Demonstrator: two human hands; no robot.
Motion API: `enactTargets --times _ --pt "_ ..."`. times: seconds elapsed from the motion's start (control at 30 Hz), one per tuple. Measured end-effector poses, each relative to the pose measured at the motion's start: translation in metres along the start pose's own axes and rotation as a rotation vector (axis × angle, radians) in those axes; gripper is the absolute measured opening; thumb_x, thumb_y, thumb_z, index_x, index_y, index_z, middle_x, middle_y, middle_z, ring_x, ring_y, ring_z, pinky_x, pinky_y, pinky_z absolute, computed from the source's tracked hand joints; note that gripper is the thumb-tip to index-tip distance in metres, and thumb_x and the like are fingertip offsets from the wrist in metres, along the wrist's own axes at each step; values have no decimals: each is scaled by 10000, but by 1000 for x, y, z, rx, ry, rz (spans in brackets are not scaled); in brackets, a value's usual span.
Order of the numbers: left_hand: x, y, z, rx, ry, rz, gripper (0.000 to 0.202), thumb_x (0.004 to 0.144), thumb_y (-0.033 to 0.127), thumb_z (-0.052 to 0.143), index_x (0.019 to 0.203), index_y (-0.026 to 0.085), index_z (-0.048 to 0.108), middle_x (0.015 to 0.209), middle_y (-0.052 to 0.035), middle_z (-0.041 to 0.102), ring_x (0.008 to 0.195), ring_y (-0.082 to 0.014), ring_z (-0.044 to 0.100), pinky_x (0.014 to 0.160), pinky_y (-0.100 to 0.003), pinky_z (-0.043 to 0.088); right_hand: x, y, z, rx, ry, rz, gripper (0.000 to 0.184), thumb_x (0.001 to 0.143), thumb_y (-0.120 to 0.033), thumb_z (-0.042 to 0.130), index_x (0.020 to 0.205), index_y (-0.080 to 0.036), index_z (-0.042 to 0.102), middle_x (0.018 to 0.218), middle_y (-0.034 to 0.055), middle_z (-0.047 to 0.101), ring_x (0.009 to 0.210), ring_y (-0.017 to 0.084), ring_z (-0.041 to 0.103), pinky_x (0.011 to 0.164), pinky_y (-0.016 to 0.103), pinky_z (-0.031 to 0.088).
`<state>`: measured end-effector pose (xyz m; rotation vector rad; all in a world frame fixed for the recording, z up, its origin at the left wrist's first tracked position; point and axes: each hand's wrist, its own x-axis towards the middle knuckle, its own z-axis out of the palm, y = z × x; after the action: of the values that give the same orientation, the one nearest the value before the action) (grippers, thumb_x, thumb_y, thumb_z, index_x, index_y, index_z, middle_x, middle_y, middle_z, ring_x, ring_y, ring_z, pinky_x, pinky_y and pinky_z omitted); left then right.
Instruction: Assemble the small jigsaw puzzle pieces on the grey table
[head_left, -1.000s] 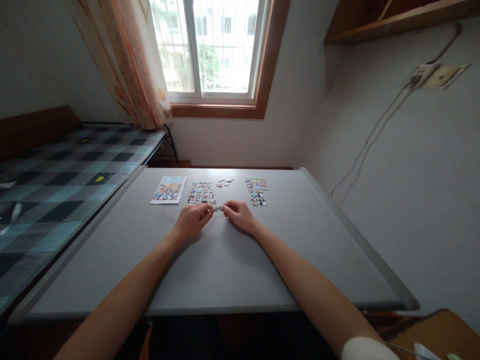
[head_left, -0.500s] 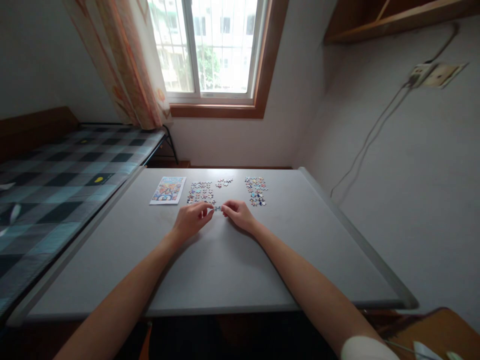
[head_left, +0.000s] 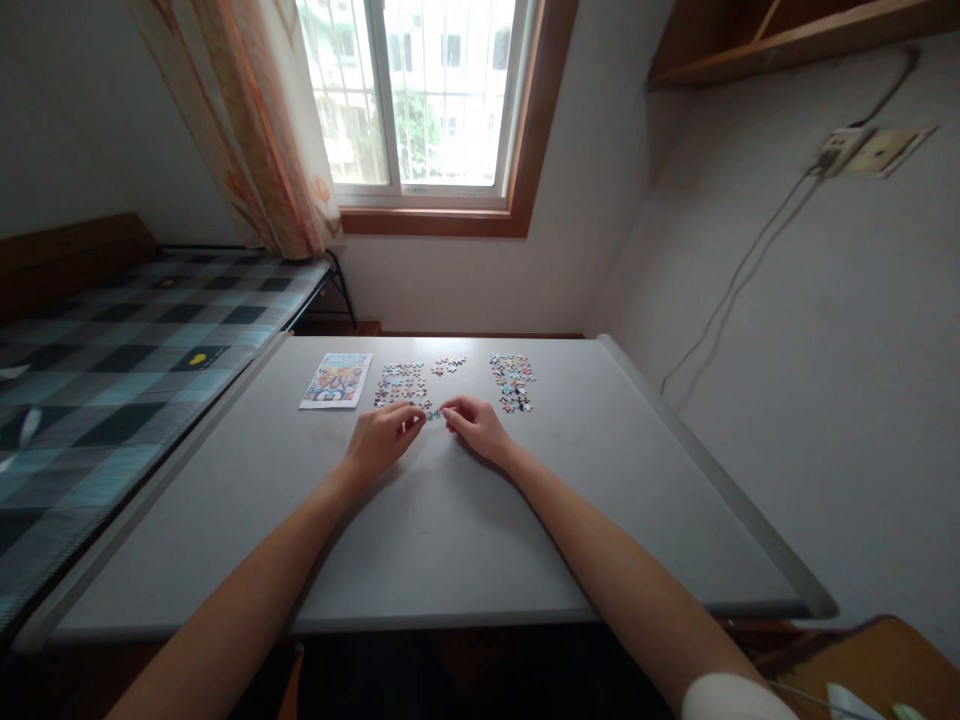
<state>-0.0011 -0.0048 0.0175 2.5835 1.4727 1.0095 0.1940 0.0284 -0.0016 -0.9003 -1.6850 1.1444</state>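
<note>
On the grey table both my hands meet over a small jigsaw piece. My left hand pinches it from the left and my right hand pinches it from the right, fingers curled. Just beyond my fingertips lies a patch of loose puzzle pieces. A smaller cluster of pieces lies behind it, and a third group of pieces spreads to the right. A colourful reference picture card lies flat at the left of the pieces.
A bed with a checked blue cover runs along the table's left edge. A window with a patterned curtain is behind the table. The wall on the right carries a socket with a cable hanging down. A wooden shelf hangs above.
My hands have barely shifted, staying pinched together on the small piece. The view has moved very slightly.
</note>
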Motion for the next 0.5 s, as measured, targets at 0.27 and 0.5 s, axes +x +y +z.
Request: enactTargets --times 0.27,0.5 --pt "1 2 -2 -8 2 -34 186 893 283 498 864 199 662 713 4 615 573 -87 510 589 -203 380 -1 0 1 43 -8 -4 286 761 -389 629 939 -167 600 619 -31 549 564 99 519 550 218 422" --pt "0 1 0 7 -44 -7 150 875 253 522 844 200 659 717 7 623 565 -87 504 580 -208 364 1 1 1 20 5 2 206 754 -351 634 814 -155 616 628 -8 591 568 104 538 568 230 435"
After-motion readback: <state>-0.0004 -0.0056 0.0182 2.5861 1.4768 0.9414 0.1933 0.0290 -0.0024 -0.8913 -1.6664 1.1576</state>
